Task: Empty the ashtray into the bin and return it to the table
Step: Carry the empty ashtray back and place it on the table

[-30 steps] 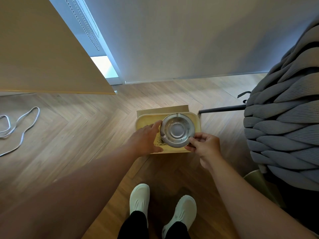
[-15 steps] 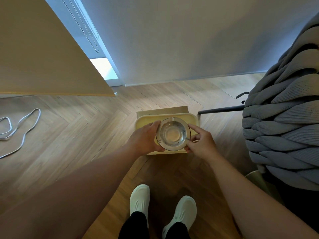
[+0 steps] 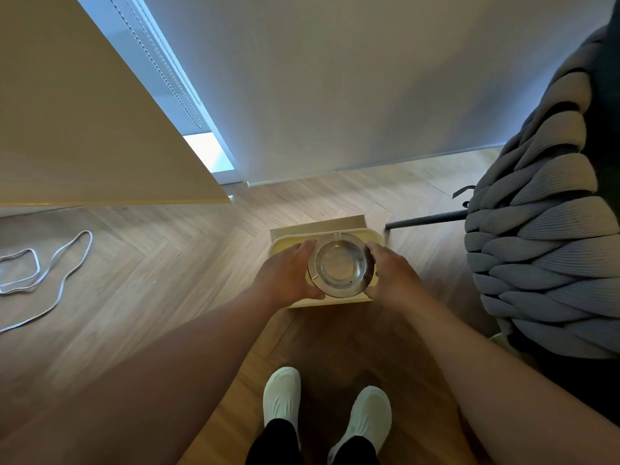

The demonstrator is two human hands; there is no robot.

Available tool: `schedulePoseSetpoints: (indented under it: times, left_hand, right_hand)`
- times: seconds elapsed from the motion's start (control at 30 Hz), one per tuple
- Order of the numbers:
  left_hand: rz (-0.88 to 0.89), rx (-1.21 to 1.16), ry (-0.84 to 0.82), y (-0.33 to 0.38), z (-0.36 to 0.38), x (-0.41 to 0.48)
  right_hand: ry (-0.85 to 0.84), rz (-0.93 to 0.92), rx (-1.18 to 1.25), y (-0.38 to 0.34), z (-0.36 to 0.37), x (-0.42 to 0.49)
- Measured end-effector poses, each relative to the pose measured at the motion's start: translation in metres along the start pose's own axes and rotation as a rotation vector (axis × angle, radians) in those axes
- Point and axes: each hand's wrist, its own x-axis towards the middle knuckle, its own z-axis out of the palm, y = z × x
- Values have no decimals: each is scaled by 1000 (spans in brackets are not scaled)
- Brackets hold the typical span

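A round shiny metal ashtray [image 3: 340,268] is held level above a pale yellow bin [image 3: 367,298] that stands on the wooden floor. My left hand [image 3: 290,275] grips the ashtray's left rim. My right hand [image 3: 389,275] grips its right rim. The bowl looks bare except for a few dark specks. The ashtray and both hands hide most of the bin's opening. A wooden table [image 3: 84,112] fills the upper left.
A chair with a chunky grey knitted cushion [image 3: 543,229] stands at the right, its dark leg [image 3: 426,219] reaching toward the bin. A white cord [image 3: 43,273] lies looped on the floor at left. My white shoes [image 3: 281,397] are below the bin.
The ashtray has shifted left and been levelled over the bin. My right hand moved from its lower rim up to its right side. The bin's inside is now covered.
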Motion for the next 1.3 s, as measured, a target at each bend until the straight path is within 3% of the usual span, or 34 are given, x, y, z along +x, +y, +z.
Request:
schedulePoseSetpoints:
  times: [0.53,1.3]
  left_hand:
    - [13,38,1,48,-84,-58]
    - [54,81,64,157,-215,-207]
  right_hand:
    - [-32,-26,3,-69,-75,-53]
    - [109,-113,-13,-177,-203,-208]
